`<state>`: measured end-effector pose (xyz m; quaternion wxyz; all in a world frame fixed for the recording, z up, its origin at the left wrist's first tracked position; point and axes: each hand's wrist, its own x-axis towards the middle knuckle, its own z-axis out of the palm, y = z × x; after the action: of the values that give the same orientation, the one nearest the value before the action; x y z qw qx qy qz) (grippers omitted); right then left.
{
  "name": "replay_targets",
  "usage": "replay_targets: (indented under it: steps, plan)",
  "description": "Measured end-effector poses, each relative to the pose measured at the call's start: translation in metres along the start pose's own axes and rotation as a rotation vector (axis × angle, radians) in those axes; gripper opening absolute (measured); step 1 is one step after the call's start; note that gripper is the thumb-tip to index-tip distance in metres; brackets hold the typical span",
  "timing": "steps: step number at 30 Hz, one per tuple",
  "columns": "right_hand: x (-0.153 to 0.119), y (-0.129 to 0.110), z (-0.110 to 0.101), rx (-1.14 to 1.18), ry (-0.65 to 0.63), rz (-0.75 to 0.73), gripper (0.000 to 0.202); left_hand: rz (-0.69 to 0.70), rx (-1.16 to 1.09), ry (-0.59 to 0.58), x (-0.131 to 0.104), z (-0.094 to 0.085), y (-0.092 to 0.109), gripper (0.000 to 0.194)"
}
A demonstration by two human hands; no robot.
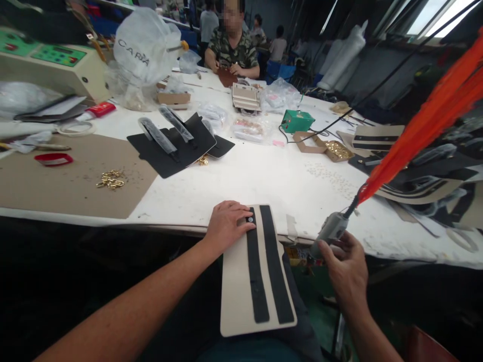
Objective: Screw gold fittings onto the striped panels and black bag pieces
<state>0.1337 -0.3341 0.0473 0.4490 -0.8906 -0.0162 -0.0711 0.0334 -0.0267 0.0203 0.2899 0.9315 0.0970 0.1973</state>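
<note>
A beige panel (236, 291) with two black strips lies partly on the table's front edge and partly over my lap. My left hand (228, 223) holds its upper end, with fingers and thumb around a small silver round fastener (250, 219) on the left strip. In my right hand (345, 261) is a grey electric screwdriver (332, 229), just right of the panel and apart from it. Its cable end joins a bundle of orange strands (422, 120) running up to the right. The tool's tip is hard to make out.
Black panels with wrapped handles (169, 146) lie ahead on the left, near gold hardware (110, 179). Tiny screws (332, 178), a box of gold parts (338, 150) and a green power box (297, 121) are on the right. A co-worker (233, 48) sits across the table.
</note>
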Motion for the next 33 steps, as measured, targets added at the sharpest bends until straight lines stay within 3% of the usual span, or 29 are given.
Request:
replay_targets:
  steps: [3, 5, 9, 13, 15, 18, 24, 33]
  plan:
    - [0.016, -0.002, 0.012, -0.140, -0.118, -0.027, 0.074, -0.007, -0.006, -0.004, 0.000, -0.001, 0.002, 0.027]
    - [0.020, -0.012, 0.020, -0.095, -0.139, -0.027, 0.062, -0.012, -0.007, 0.000, -0.001, -0.002, 0.002, 0.027]
    - [0.010, -0.048, 0.032, 0.275, -0.194, -0.085, 0.045, -0.005, -0.017, 0.004, -0.003, -0.001, 0.002, 0.027]
    - [-0.005, -0.108, 0.053, 0.837, -0.298, -0.186, 0.039, -0.004, -0.011, 0.015, -0.003, 0.000, 0.003, 0.026]
    - [-0.008, -0.136, 0.070, 0.955, -0.359, -0.227, 0.037, -0.012, -0.017, 0.020, -0.003, 0.000, 0.003, 0.026]
    - [-0.007, -0.160, 0.097, 0.937, -0.436, -0.288, 0.031, -0.017, -0.036, 0.009, -0.003, -0.001, 0.004, 0.027]
    - [-0.005, -0.157, 0.134, 0.878, -0.477, -0.288, 0.035, -0.030, -0.057, 0.008, -0.004, -0.001, 0.004, 0.026]
    - [-0.006, -0.151, 0.141, 0.819, -0.457, -0.331, 0.034, -0.016, -0.055, 0.004, -0.005, -0.001, 0.003, 0.027]
